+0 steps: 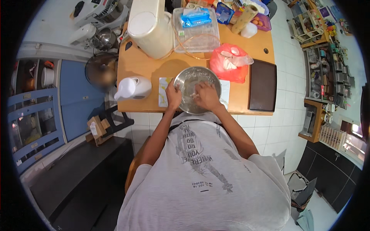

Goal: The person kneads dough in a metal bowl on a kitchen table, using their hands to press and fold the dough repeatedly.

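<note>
A round metal mixing bowl [197,70] stands at the table's near edge, its inside smeared with pale, floury residue. My left hand [173,93] grips the bowl's left rim, thumb over the edge. Down inside the bowl, my right hand [207,96] has its fingers bent into pale, sticky dough [194,94]. The hand partly covers the dough. A patterned white mat or sheet [163,92] shows on both sides beneath the bowl. Just behind the bowl to the right sits a red plastic bag [227,72] with white contents.
On the left stands a white jug [135,87] with a lid. A tall cream appliance [148,34] and a clear plastic box [196,40] with a blue tissue pack [195,18] are behind. A dark baking tray [263,85] lies right; eggs [257,21] sit far right.
</note>
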The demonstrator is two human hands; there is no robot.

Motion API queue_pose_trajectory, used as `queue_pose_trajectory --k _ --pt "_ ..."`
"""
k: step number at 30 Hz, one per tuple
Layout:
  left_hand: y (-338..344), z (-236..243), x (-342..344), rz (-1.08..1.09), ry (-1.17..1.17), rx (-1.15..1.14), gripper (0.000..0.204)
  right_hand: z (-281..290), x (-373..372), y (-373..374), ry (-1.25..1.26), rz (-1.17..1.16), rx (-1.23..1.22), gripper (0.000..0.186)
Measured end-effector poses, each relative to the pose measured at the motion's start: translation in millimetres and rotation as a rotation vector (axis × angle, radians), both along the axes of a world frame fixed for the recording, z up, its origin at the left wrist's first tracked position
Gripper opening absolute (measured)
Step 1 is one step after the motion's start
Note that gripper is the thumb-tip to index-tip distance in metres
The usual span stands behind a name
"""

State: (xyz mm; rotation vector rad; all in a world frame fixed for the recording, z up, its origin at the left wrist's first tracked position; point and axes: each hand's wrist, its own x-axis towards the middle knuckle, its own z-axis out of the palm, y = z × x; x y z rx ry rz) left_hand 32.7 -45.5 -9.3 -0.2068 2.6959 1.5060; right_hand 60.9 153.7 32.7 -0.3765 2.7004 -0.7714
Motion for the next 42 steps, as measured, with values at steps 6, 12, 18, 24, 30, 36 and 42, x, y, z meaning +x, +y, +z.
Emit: queue_pose_trajectory --k 6,12,18,24,30,36,42 --pt "2 2 1 -0.006 0.006 0.088 0.038 -14 12 -7 0.185 0.006 0.09 0.041" --pt "1 -5 2 -0.027 0.062 0.045 0.036 -61 -13 -38 0.197 0.124 0.038 0.039" --pt "-8 -37 3 -0.038 0.156 0.126 0.036 -60 -52 -47 0.062 0.081 0.009 0.04" --pt "-9 -22 2 -0.016 0.134 0.082 0.038 -30 -41 -37 0.078 -0.105 -0.193 0.047" --pt "-15 -16 -5 -0.016 0.06 0.036 0.037 23 13 13 -0.061 -0.065 -0.431 0.054" --pt "-11 -12 -1 -0.002 0.001 0.117 0.036 67 20 27 -0.178 -0.11 -0.65 0.053" --pt "-10 -13 -3 0.02 0.044 0.023 0.033 1 5 2 -0.116 0.009 0.041 0.068"
